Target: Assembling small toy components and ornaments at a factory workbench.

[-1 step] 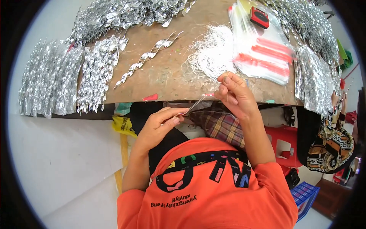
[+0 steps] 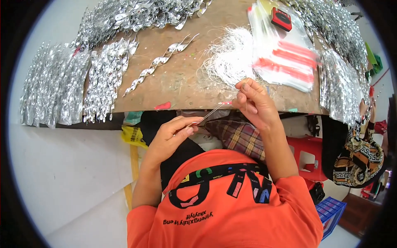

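Note:
My left hand (image 2: 171,134) is closed, thumb and fingers pinched on one end of a thin whitish string (image 2: 211,112). This doubled-looking string runs taut up and right toward my right hand (image 2: 258,103), whose thumb and forefinger are pinched together by the table's front edge. The exact grip at the right fingertips is too small to make out. Just beyond that hand lies a loose heap of white strings (image 2: 231,56). A single twisted silver strip (image 2: 159,62) rests on the brown table (image 2: 186,78), left of the heap.
Twisted silver strips lie in bunches at the left (image 2: 53,87), at the back (image 2: 136,16) and at the right (image 2: 339,82). Clear plastic bags with red bands (image 2: 285,60) carry a red and black device (image 2: 281,19). Below the table are a red stool (image 2: 308,155) and a blue crate (image 2: 331,211).

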### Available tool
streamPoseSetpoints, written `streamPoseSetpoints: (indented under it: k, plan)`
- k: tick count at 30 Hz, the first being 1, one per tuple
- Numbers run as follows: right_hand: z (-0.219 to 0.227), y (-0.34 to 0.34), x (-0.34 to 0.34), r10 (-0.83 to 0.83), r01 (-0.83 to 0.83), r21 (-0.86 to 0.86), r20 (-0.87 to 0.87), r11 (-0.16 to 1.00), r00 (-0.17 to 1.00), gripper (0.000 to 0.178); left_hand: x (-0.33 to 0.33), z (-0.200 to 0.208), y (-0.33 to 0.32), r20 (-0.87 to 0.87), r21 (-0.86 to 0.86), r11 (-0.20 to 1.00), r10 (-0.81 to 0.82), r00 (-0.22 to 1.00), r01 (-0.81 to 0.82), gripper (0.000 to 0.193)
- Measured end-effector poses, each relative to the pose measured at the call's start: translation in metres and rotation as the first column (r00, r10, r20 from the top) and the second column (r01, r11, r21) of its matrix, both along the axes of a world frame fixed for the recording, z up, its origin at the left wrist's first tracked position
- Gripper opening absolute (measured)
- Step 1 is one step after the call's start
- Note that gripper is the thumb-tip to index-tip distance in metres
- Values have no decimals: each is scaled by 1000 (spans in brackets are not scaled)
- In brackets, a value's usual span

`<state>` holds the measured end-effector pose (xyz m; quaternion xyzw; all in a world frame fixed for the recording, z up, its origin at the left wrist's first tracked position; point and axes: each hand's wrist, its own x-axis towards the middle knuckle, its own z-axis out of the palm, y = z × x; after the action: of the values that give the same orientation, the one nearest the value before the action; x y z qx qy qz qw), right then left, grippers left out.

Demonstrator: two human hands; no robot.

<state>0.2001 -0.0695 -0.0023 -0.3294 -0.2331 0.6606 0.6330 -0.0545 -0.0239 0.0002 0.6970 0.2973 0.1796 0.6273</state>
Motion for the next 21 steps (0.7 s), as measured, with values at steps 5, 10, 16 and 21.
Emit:
streamPoseSetpoints:
  k: [5, 10, 16, 21]
  plan:
    - [-3, 0, 0, 11, -11, 13, -21, 1000, 1000, 14, -7, -5, 6, -57, 37, 999, -27, 998, 29, 30]
    - [-3, 1, 1, -3, 2, 36, 9, 999, 1000, 14, -9, -9, 6, -46, -8, 999, -37, 998, 36, 32]
    - [0, 2, -3, 0, -1, 24, 56, 1000, 998, 13, -6, -8, 6, -27, -81, 991, -107, 994, 104, 29]
    - [18, -3, -15, 50, -48, -17, 122, 999, 991, 14, 16, 7, 8, 138, -301, 901, -284, 949, 313, 37]
